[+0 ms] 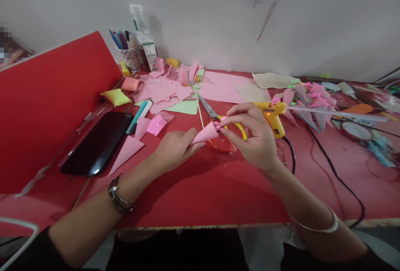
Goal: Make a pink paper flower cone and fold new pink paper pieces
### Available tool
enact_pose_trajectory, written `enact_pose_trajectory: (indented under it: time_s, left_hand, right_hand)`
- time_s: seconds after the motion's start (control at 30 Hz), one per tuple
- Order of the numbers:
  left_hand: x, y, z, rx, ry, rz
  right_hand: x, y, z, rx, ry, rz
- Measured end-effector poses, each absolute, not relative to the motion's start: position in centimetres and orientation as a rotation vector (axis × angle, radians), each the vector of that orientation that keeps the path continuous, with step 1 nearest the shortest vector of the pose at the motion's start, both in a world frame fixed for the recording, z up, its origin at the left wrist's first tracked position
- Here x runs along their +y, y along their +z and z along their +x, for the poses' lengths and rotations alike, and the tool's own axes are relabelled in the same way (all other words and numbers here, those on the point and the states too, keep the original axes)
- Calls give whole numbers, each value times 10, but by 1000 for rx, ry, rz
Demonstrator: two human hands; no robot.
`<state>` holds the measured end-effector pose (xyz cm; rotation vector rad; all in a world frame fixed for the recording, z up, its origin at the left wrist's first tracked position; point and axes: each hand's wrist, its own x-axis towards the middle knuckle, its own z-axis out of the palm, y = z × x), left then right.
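Note:
A small pink paper cone (204,134) lies in my left hand (176,148), pinched between thumb and fingers, its wide mouth turned to the right. At that mouth my right hand (254,135) pinches a bit of pink clay-like stuff (218,125), touching the cone's rim. Just behind the hands rest scissors (208,107) with yellow and orange handles, partly hidden by my right fingers. To the left are a packet of bright pink clay (157,125) and a flat pink paper piece (127,151).
A yellow glue gun (274,120) with a glue stick stands right of my hand, its black cord trailing forward. Finished-looking cones (309,100) pile up farther right. A phone (98,142) lies left. Pink paper scraps (165,89), a bottle (145,41) and a pen cup (130,57) stand behind.

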<state>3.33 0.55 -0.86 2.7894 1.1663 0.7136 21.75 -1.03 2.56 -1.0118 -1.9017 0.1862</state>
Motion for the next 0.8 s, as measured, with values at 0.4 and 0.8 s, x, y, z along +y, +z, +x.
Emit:
enact_pose_trajectory:
  time_s: [0.4, 0.8]
  left_hand:
    - [6, -7, 34, 1154, 711, 2753]
    - [3, -5, 34, 1074, 771, 2338]
  right_hand:
    - [-10, 26, 217, -1915, 159, -1003]
    - [-11, 25, 217, -1787, 285, -936]
